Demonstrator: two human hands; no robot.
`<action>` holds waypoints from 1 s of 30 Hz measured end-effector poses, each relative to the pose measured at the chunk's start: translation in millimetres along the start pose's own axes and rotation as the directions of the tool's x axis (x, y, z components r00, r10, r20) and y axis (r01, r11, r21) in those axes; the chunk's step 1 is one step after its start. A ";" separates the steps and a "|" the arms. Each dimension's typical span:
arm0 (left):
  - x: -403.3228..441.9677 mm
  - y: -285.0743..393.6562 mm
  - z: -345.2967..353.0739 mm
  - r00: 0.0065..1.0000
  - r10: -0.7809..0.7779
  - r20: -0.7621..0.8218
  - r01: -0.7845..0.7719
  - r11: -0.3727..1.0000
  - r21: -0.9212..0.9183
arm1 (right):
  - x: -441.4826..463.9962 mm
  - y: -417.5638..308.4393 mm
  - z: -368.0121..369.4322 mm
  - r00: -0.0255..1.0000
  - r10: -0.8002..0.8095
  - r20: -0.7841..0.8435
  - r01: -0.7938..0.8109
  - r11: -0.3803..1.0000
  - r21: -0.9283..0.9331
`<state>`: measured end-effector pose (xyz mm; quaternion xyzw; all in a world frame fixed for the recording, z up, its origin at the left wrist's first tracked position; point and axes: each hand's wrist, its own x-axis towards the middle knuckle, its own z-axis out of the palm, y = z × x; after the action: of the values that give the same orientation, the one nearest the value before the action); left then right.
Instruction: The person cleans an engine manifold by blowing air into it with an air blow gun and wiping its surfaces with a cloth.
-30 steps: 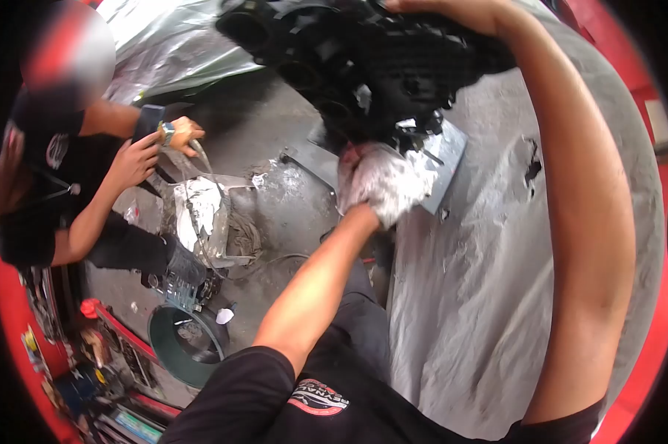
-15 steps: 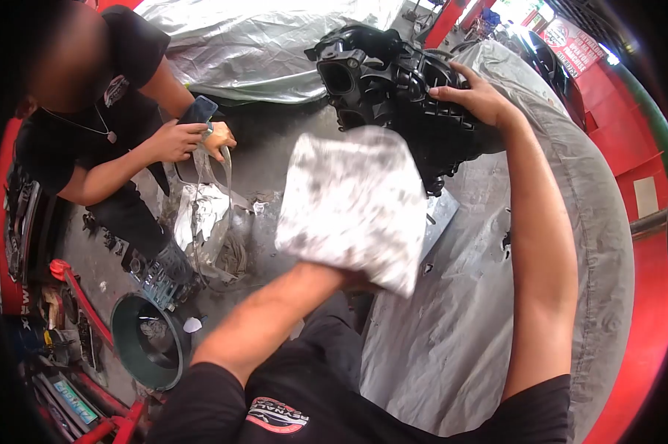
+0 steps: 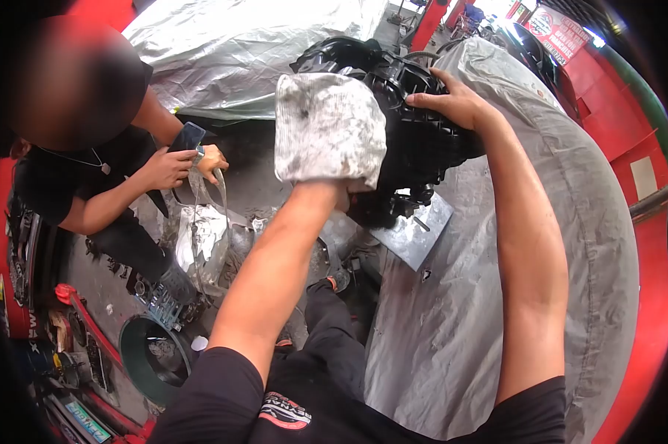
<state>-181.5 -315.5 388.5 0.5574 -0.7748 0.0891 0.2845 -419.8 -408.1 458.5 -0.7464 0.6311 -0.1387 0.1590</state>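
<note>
A bulky black engine part point(image 3: 430, 140) with ribs and round openings is up in front of me. My right hand point(image 3: 456, 100) grips its upper right edge, thumb and fingers wrapped on the ridge. A white cloth with grey stains point(image 3: 330, 127) covers most of my left hand point(image 3: 341, 194), in front of the part's left side. Only the base of that hand shows below the cloth, so its fingers are hidden. Below the part, a flat metal plate point(image 3: 417, 235) lies on the grey cover point(image 3: 482, 296).
At the left a person point(image 3: 60, 189) holds a phone point(image 3: 188, 138). A stool with a white rag point(image 3: 201, 233) stands by that person. A dark green tub point(image 3: 138, 355), metal parts point(image 3: 160, 300) and a red bar point(image 3: 93, 322) are at the lower left. A silver cover point(image 3: 223, 55) spans the back.
The cloth and my left hand have moved up against the black part's left side. My right hand still grips the part. The view has shifted, bringing more of my legs into sight.
</note>
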 end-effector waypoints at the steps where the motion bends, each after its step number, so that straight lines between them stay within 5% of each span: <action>1: -3.3 4.4 -5.4 0.989 -0.029 0.148 0.023 0.999 0.037 | 0.8 -1.5 -0.2 1.000 -0.003 0.003 0.003 1.000 0.005; 6: 12.1 9.2 26.8 0.987 0.036 -0.158 -0.068 0.978 -0.197 | -5.8 -8.6 -4.2 0.999 0.030 0.018 -0.029 0.999 -0.024; 11: 59.8 28.5 10.1 0.977 -0.169 0.132 0.209 0.894 -0.396 | 5.1 4.9 0.3 0.999 -0.039 0.004 0.039 0.998 -0.055; 16: 29.3 28.4 17.4 0.992 -0.126 0.000 0.120 0.944 -0.307 | -4.8 -7.8 -4.3 0.999 0.045 0.010 -0.045 0.999 -0.022; 21: 51.3 8.1 -2.9 0.992 -0.112 0.061 0.126 0.931 -0.344 | 3.1 -5.1 -6.4 1.000 0.025 -0.004 -0.025 0.999 -0.029; 24: 19.0 2.9 2.1 1.000 -0.019 0.015 0.022 0.973 -0.230 | 4.6 -3.9 -4.2 0.999 0.036 0.034 -0.039 0.995 0.086; 27: -56.2 -12.9 -4.3 0.999 0.031 0.007 -0.026 0.925 -0.380 | 3.7 -5.1 -6.9 0.998 0.034 0.053 -0.038 0.996 0.084; 30: -138.8 -38.1 -10.9 0.991 -0.006 0.133 0.083 0.813 -0.577 | 10.4 1.6 -3.4 1.000 0.014 0.020 -0.015 0.998 0.056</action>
<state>-112.9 -211.5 315.7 0.4664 -0.7680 -0.1934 0.3939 -421.0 -418.9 461.0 -0.7383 0.6308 -0.1478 0.1874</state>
